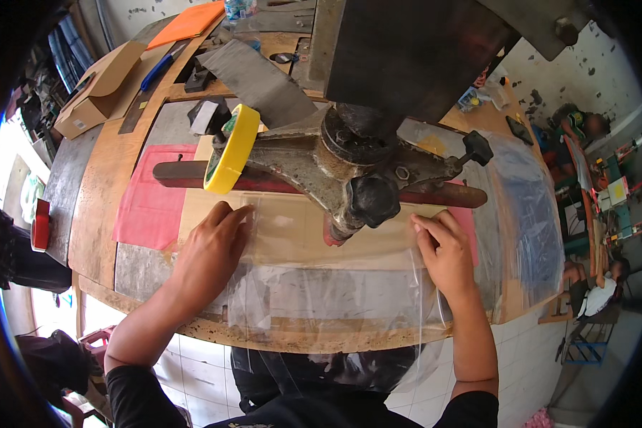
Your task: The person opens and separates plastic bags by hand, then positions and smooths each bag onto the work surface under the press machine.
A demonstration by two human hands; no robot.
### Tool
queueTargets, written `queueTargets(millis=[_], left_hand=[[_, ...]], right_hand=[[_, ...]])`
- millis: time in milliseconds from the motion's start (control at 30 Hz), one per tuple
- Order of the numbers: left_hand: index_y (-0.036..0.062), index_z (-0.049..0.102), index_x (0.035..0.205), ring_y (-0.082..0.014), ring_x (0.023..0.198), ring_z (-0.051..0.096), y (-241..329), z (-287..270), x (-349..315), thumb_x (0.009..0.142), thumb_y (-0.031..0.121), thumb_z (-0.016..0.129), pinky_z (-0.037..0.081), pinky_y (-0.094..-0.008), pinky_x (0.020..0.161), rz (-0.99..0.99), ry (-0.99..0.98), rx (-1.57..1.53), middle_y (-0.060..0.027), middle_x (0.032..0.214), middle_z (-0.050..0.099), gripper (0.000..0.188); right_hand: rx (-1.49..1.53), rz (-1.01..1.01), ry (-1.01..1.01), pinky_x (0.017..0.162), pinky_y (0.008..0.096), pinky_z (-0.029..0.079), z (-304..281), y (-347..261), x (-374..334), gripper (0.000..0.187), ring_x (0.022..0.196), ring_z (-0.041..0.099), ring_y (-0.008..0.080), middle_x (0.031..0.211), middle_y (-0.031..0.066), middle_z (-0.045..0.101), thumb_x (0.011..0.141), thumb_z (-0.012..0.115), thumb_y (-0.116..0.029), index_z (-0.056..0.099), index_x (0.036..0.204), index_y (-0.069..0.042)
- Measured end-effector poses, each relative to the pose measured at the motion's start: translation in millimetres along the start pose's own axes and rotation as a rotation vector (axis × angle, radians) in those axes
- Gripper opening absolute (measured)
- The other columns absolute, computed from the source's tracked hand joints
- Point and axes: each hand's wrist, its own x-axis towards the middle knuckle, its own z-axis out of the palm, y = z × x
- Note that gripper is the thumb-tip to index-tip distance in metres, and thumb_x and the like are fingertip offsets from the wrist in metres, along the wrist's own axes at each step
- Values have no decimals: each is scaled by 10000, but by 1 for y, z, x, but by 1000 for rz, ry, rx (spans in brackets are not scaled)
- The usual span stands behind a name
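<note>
At far left, a red roll (41, 225) sits by the edge of the table (93, 221); a carton (96, 93) lies farther back. A pink sheet (146, 203) lies flat, with a tan sheet (194, 212) over it. The left hand (217, 239) pinches the left edge of the clear sheet (321, 289) between thumb and forefinger, other fingers bent. A yellow roll (244, 146) stands tilted at the left part of the bar (178, 173). The clear sheet lies partly over the tan sheet, between both hands, its near part hanging past the table's front edge (toward the lap). The press head (292, 153) stands above. The right hand (446, 250) pinches the clear sheet's right edge, thumb against forefinger, other fingers curled. At far right lies bluish film (535, 221).
</note>
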Motion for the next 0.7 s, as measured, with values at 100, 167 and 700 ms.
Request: queueTargets(millis=[100, 167, 700], left_hand=[[-6, 690, 1262, -332, 819, 682, 0, 2, 2, 978, 3, 657, 548, -426, 761, 2, 11, -19, -157, 977, 633, 287], [-7, 690, 1260, -326, 803, 676, 1, 2, 4, 981, 2, 652, 543, -425, 752, 7, 4, -35, -155, 972, 631, 282], [34, 703, 1297, -373, 793, 668, 0, 4, 3, 989, 64, 657, 540, -463, 727, 2, 5, 13, -162, 936, 615, 313]], right_hand=[[7, 1, 11, 681, 373, 549, 0, 5, 1, 220, 755, 693, 258, 906, 109, 648, 948, 705, -11, 779, 1155, -29], [2, 37, 2, 703, 371, 549, -3, 4, 3, 237, 785, 694, 257, 918, 114, 649, 944, 699, 6, 780, 1164, -30], [-46, 21, 44, 688, 361, 519, -3, -2, 4, 227, 763, 653, 251, 918, 114, 635, 959, 724, -20, 785, 1177, -42]])
